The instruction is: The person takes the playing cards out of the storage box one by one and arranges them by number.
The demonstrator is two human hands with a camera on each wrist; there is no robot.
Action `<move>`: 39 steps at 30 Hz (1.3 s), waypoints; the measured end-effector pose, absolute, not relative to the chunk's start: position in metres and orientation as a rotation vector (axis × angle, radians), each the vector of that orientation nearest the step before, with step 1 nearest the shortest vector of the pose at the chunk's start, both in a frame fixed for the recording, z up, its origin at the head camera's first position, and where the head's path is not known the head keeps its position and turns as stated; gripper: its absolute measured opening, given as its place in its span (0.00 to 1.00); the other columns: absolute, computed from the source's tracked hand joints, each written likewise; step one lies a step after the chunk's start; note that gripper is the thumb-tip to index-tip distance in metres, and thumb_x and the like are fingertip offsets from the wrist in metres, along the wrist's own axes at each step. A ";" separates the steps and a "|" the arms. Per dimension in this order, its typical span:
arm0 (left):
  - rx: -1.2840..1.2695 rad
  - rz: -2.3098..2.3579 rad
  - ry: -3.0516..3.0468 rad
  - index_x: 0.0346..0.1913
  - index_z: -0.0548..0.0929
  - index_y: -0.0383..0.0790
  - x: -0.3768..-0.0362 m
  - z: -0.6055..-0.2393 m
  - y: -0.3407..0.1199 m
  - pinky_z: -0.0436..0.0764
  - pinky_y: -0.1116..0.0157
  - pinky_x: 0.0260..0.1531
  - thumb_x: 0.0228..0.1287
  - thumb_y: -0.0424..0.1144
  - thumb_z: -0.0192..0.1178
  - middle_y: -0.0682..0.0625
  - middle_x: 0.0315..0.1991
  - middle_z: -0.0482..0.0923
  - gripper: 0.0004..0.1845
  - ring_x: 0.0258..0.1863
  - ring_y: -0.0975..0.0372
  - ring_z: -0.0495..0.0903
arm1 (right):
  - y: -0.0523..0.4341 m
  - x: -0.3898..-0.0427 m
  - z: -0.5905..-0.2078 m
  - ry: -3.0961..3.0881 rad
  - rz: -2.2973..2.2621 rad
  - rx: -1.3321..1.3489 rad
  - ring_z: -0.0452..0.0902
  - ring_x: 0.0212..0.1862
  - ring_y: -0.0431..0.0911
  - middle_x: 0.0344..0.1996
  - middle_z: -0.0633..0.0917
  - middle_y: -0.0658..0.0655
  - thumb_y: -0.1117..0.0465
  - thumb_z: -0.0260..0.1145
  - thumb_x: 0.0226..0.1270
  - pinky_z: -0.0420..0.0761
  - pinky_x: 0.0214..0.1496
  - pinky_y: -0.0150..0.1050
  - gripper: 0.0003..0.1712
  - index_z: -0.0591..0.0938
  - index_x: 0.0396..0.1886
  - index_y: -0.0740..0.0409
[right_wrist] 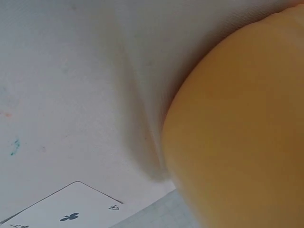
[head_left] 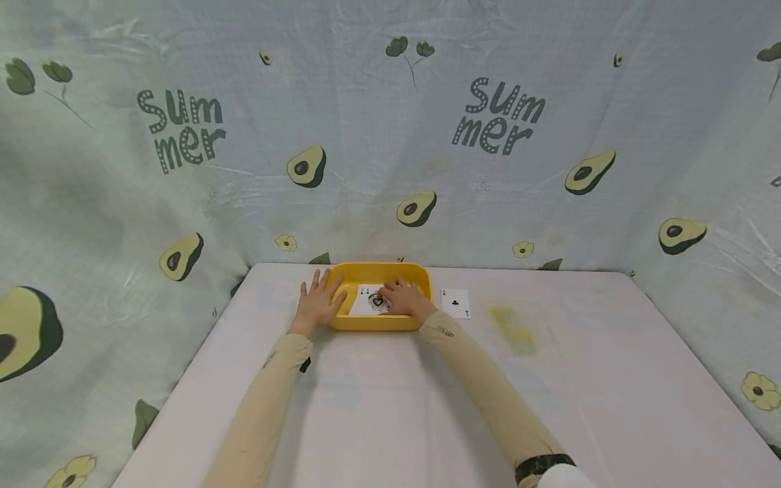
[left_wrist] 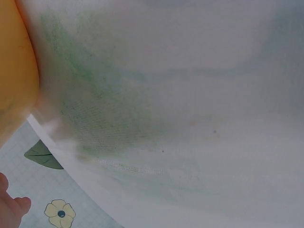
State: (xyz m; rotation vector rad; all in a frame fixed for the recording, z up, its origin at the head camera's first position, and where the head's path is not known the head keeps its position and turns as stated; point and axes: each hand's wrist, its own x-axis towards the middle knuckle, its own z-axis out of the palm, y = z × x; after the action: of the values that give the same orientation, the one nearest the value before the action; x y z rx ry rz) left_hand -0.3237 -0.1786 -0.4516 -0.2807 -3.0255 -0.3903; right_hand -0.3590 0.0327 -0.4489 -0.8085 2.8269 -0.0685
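Note:
A yellow tray (head_left: 379,270) stands at the far edge of the table. My left hand (head_left: 320,302) rests on the tray's left rim with its fingers spread and straight. My right hand (head_left: 403,298) is inside the tray, its fingers curled over the right part of a face-up playing card (head_left: 366,302) that lies on the tray's floor. An ace of clubs (head_left: 455,302) lies flat on the table just right of the tray. The right wrist view shows the tray's outer wall (right_wrist: 237,137) and that club card (right_wrist: 71,211). The left wrist view shows the tray's corner (left_wrist: 16,71) and a fingertip (left_wrist: 13,208).
The table wears a pale cloth (head_left: 427,407) with a yellow-green stain (head_left: 514,329) to the right of the club card. An avocado-print sheet (head_left: 390,135) closes off the back and both sides. Both sleeves (head_left: 488,386) reach over the near half of the table.

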 end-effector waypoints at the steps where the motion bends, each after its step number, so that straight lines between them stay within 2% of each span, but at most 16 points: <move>1: -0.280 -0.392 -3.028 0.68 0.56 0.47 -0.323 -0.452 -0.179 0.40 0.39 0.63 0.68 0.53 0.37 0.39 0.70 0.44 0.28 0.70 0.45 0.37 | 0.033 -0.359 -0.449 2.824 -0.078 -0.804 0.54 0.65 0.52 0.64 0.65 0.53 0.40 0.57 0.57 0.50 0.67 0.59 0.29 0.69 0.57 0.43; 8: -0.271 -0.389 -3.035 0.68 0.56 0.47 -0.325 -0.452 -0.178 0.40 0.39 0.63 0.68 0.53 0.37 0.40 0.70 0.44 0.28 0.70 0.45 0.36 | 0.036 -0.360 -0.451 2.838 -0.105 -0.796 0.57 0.63 0.53 0.60 0.69 0.54 0.42 0.58 0.56 0.51 0.66 0.60 0.30 0.68 0.59 0.44; 15: -0.267 -0.354 -3.042 0.68 0.55 0.48 -0.327 -0.449 -0.177 0.42 0.39 0.63 0.68 0.54 0.36 0.40 0.71 0.43 0.29 0.70 0.45 0.37 | 0.038 -0.363 -0.454 2.851 -0.085 -0.769 0.56 0.63 0.53 0.59 0.69 0.55 0.41 0.58 0.57 0.51 0.66 0.60 0.29 0.67 0.59 0.41; 23: -0.267 -0.378 -3.049 0.68 0.55 0.47 -0.325 -0.450 -0.178 0.41 0.39 0.63 0.68 0.54 0.36 0.39 0.71 0.42 0.29 0.70 0.44 0.37 | 0.037 -0.362 -0.453 2.898 0.020 -0.775 0.59 0.59 0.51 0.55 0.72 0.54 0.37 0.57 0.56 0.57 0.63 0.56 0.31 0.67 0.59 0.40; 30: -0.282 -0.377 -3.039 0.68 0.56 0.47 -0.324 -0.453 -0.179 0.43 0.39 0.63 0.67 0.54 0.37 0.39 0.70 0.44 0.29 0.70 0.44 0.39 | 0.035 -0.358 -0.452 2.869 0.014 -0.757 0.55 0.64 0.56 0.57 0.70 0.56 0.37 0.55 0.57 0.52 0.66 0.60 0.32 0.67 0.61 0.39; 34: -0.286 -0.368 -3.035 0.68 0.56 0.47 -0.324 -0.453 -0.179 0.43 0.39 0.62 0.67 0.54 0.37 0.39 0.70 0.45 0.29 0.69 0.44 0.40 | 0.034 -0.357 -0.452 2.866 0.015 -0.746 0.56 0.63 0.54 0.57 0.71 0.56 0.34 0.53 0.56 0.50 0.66 0.60 0.34 0.68 0.60 0.41; 39: -0.283 -0.379 -3.032 0.68 0.56 0.47 -0.324 -0.451 -0.178 0.42 0.39 0.63 0.67 0.54 0.37 0.39 0.70 0.44 0.29 0.70 0.44 0.39 | 0.033 -0.358 -0.453 2.900 0.065 -0.775 0.59 0.59 0.51 0.55 0.74 0.55 0.34 0.54 0.56 0.53 0.66 0.58 0.33 0.69 0.59 0.43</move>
State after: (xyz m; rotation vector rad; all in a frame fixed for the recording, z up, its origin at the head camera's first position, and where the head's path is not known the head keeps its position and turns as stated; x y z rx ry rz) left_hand -0.3236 -0.1782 -0.4508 -0.2831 -3.0320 -0.3788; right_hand -0.3583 0.0327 -0.4528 -0.7747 2.9003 0.0649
